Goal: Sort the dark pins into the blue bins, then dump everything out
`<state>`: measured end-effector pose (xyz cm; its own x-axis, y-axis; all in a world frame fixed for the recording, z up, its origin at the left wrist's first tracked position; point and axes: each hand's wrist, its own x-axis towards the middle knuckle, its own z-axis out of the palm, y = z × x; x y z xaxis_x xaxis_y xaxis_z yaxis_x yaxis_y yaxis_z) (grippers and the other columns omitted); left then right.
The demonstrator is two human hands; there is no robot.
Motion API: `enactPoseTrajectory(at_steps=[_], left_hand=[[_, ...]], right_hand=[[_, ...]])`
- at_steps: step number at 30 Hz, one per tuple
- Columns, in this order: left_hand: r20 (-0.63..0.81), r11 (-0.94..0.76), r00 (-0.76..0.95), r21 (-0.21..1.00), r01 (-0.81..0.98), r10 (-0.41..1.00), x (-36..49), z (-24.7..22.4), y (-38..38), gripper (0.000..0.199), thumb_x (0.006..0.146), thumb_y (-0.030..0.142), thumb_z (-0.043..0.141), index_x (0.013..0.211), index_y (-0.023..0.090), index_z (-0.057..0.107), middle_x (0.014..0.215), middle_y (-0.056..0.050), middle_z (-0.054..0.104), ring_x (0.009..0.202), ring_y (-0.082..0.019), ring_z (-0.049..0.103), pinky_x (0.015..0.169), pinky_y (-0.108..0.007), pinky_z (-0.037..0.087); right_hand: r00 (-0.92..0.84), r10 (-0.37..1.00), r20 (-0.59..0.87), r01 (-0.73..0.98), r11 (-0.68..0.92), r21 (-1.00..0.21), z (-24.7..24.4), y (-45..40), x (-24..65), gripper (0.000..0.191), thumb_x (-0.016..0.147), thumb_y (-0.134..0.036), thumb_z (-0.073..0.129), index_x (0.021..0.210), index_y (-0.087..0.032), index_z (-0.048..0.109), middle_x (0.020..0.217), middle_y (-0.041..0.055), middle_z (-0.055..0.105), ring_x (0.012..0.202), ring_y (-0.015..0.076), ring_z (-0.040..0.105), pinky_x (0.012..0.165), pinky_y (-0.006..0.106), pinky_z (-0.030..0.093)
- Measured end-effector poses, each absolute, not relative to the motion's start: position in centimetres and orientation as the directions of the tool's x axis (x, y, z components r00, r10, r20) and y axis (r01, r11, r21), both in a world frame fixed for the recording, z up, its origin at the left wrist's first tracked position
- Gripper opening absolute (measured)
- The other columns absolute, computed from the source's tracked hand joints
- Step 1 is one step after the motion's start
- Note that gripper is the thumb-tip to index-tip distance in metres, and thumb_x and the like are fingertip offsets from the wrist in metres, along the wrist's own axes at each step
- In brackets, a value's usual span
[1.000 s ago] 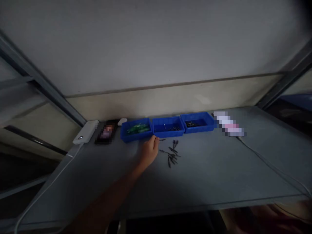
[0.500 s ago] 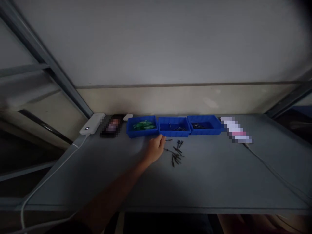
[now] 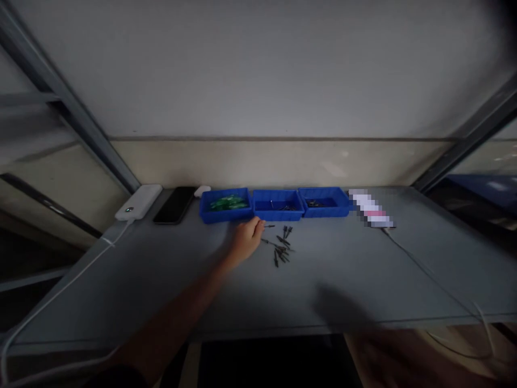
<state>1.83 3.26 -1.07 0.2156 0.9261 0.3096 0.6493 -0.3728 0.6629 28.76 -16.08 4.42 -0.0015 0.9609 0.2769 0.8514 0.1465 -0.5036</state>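
My left hand (image 3: 247, 238) rests on the grey table just in front of the blue bins, its fingers pressed together; what they hold, if anything, is too small to tell. Right of it lies a loose pile of small dark metal pieces (image 3: 281, 252). Behind stand three blue bins side by side: the left bin (image 3: 226, 216) holds green pieces, while the middle bin (image 3: 278, 215) and the right bin (image 3: 328, 212) hold small metal parts. At the lower right a dark, blurred shape, perhaps my right hand or arm, shows no fingers.
A white power bank (image 3: 139, 202) with a cable and a black phone (image 3: 175, 206) lie at the left, near a small white object (image 3: 202, 191). To the right is another phone (image 3: 371, 208), its screen pixelated, with a cable running toward the table's right front.
The view has shifted, so the bins and table items appear further left. My left hand keeps about the same place by the bins. A dark shadow now shows at the table's front right.
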Motion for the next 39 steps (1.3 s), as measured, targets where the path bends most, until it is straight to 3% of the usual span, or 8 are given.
enactPoseTrajectory(at_steps=[3,5,9,13,16,23,28,39], left_hand=[[0.370,-0.413,0.209,0.651,0.636,0.905,1.8,-0.8,3.1,0.032,0.087,0.033,0.037,0.063,0.016,0.051,0.063,0.000,0.061,0.058,-0.009,0.054,0.058,-0.019,0.036],[0.396,-0.430,0.203,0.653,0.624,0.895,1.7,-0.7,3.1,0.032,0.086,0.035,0.038,0.063,0.016,0.051,0.064,0.000,0.061,0.058,-0.008,0.054,0.057,-0.018,0.036],[0.427,-0.473,0.222,0.678,0.563,0.877,1.8,-0.8,3.1,0.034,0.086,0.034,0.039,0.060,0.016,0.050,0.058,0.002,0.057,0.055,-0.008,0.051,0.056,-0.019,0.036],[0.436,-0.488,0.232,0.686,0.541,0.870,1.8,-0.7,3.1,0.036,0.086,0.035,0.039,0.058,0.016,0.049,0.052,0.002,0.053,0.054,-0.008,0.049,0.055,-0.019,0.035],[0.439,-0.482,0.216,0.691,0.539,0.872,1.8,-0.7,3.0,0.037,0.087,0.036,0.037,0.058,0.015,0.050,0.051,0.002,0.051,0.053,-0.008,0.048,0.055,-0.020,0.035],[0.441,-0.511,0.264,0.678,0.529,0.858,1.9,-0.6,2.9,0.036,0.087,0.036,0.037,0.062,0.015,0.052,0.052,0.002,0.051,0.053,-0.008,0.049,0.055,-0.020,0.035],[0.464,-0.512,0.238,0.658,0.552,0.853,2.1,-0.8,2.9,0.036,0.087,0.034,0.038,0.059,0.015,0.050,0.053,0.001,0.053,0.055,-0.008,0.050,0.056,-0.020,0.036],[0.510,-0.546,0.243,0.612,0.572,0.825,2.8,-0.6,2.7,0.034,0.086,0.035,0.038,0.059,0.016,0.049,0.052,0.002,0.053,0.053,-0.008,0.049,0.053,-0.019,0.034]], right_hand=[[-0.228,0.945,0.233,0.757,0.322,-0.568,3.9,-9.5,25.8,0.022,0.081,-0.045,0.046,0.092,-0.034,0.061,0.084,0.0027,0.064,0.068,0.0138,0.060,0.056,0.027,0.048],[-0.286,0.898,0.336,0.677,0.437,-0.593,2.9,-5.0,23.0,0.026,0.085,-0.038,0.041,0.098,-0.024,0.058,0.084,0.0050,0.063,0.071,0.0142,0.059,0.064,0.027,0.047],[-0.423,0.785,0.452,0.681,0.605,-0.412,1.0,0.2,19.4,0.028,0.085,-0.030,0.044,0.108,-0.017,0.051,0.087,0.0070,0.062,0.071,0.0146,0.057,0.065,0.026,0.043],[-0.526,0.707,0.474,0.739,0.655,-0.157,0.9,0.9,19.2,0.022,0.086,-0.025,0.039,0.097,-0.018,0.057,0.088,0.0073,0.061,0.076,0.0159,0.056,0.069,0.026,0.038],[-0.534,0.687,0.493,0.756,0.649,-0.084,1.3,1.0,19.2,0.022,0.086,-0.025,0.039,0.091,-0.017,0.059,0.082,0.0066,0.062,0.075,0.0159,0.055,0.070,0.026,0.036],[-0.382,0.775,0.503,0.788,0.558,-0.261,0.1,1.1,18.4,0.031,0.088,-0.030,0.032,0.069,-0.018,0.054,0.068,0.0035,0.060,0.060,0.0123,0.051,0.058,0.024,0.031],[-0.355,0.789,0.502,0.745,0.563,-0.357,-0.2,0.6,18.6,0.023,0.088,-0.031,0.035,0.086,-0.018,0.054,0.076,0.0034,0.062,0.063,0.0130,0.053,0.059,0.023,0.033],[-0.253,0.832,0.493,0.851,0.434,-0.296,0.0,0.3,19.1,0.031,0.091,-0.033,0.029,0.085,-0.018,0.055,0.079,0.0060,0.064,0.067,0.0147,0.057,0.059,0.024,0.030]])
